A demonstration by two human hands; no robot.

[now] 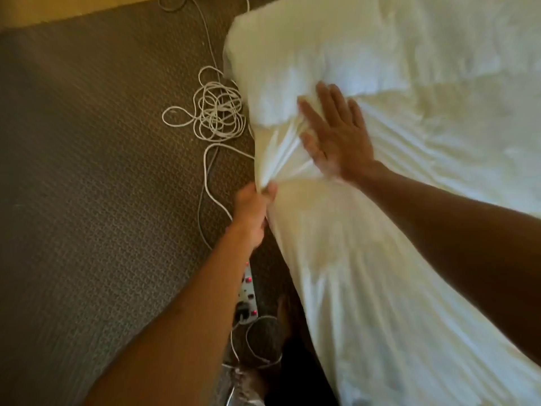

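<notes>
One white sheet (409, 259), largest of all, spread over the bed across the right half of the view, rumpled in long folds, its left edge hanging toward the floor. Next in size, brown patterned carpet (87, 171) over the whole left half, wide open room beside the bed. At the top, a white pillow (336, 48) lying on the sheet, its near corner out past the bed edge. Right hand (336, 136) flat on the sheet just below that corner, palm down, fingers (311, 115) straight and spread apart, tips at the pillow's lower edge, holding nothing. Left hand (254, 212) lower and further left, at the bed edge, fingers (265, 190) curled tight together, pinching a gathered bunch of the sheet; taut creases fanning up from that pinch toward the right hand. Both hands near each other, not touching. On the carpet just left of the pillow corner, a tangle of white cord (218, 112), with one strand running down past the left hand, close to the bed edge. Smallest, a white power strip (247, 294) with red lights, half hidden under the left forearm, on the narrow band of carpet against the bed.
</notes>
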